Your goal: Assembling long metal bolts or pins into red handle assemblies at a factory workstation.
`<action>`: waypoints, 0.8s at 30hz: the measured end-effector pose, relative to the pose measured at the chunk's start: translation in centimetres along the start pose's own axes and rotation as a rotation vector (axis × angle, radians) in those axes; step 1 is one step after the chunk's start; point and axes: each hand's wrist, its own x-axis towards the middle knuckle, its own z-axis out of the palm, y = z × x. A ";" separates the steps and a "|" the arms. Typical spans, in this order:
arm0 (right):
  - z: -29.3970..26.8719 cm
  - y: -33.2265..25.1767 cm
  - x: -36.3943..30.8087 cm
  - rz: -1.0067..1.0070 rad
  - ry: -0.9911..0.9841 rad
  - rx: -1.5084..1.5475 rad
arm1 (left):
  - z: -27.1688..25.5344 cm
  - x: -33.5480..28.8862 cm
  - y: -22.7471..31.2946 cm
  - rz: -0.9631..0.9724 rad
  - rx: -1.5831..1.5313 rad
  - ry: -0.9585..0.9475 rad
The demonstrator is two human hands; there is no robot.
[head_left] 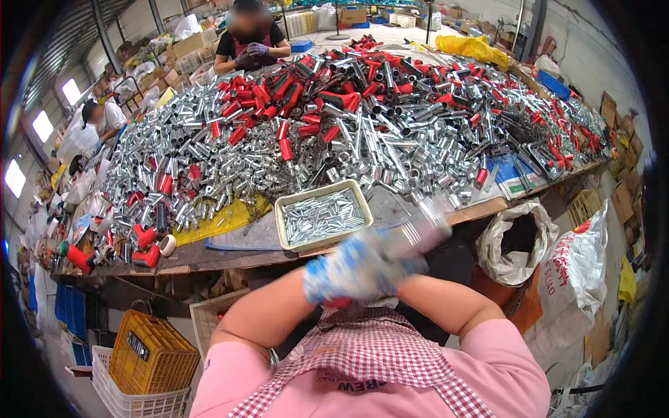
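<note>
My left hand (341, 273), in a blue and white glove, crosses in front of my body. My right hand (408, 265) meets it, also gloved and partly covered by the left. Both are smeared by motion, so their fingers cannot be made out. Beyond them shows a blurred silvery metal piece (426, 224), its shape unclear and its contact with either hand uncertain. A bit of red (339, 303) peeks out under the left glove. Just past my hands, a cream plastic tray (281, 221) on the table edge holds many small metal pins (324, 216).
A big heap of chrome tubes (376, 150) and red handles (286, 90) covers the table. Red tools (145, 240) lie at the near left. An open white sack (488, 244) stands at right; orange crates (150, 348) are at lower left. Another person (247, 42) works across the table.
</note>
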 end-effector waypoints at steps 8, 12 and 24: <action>-1.0 -4.2 -2.2 -0.472 0.350 0.891 | -7.0 0.2 -4.3 0.024 -1.734 1.028; -1.0 -5.2 -1.7 0.077 -0.265 -0.180 | -3.4 1.3 -4.8 -0.573 -1.730 0.028; -3.4 -8.8 -4.4 -0.255 0.129 0.350 | -6.7 1.7 -5.9 -0.285 -2.154 0.647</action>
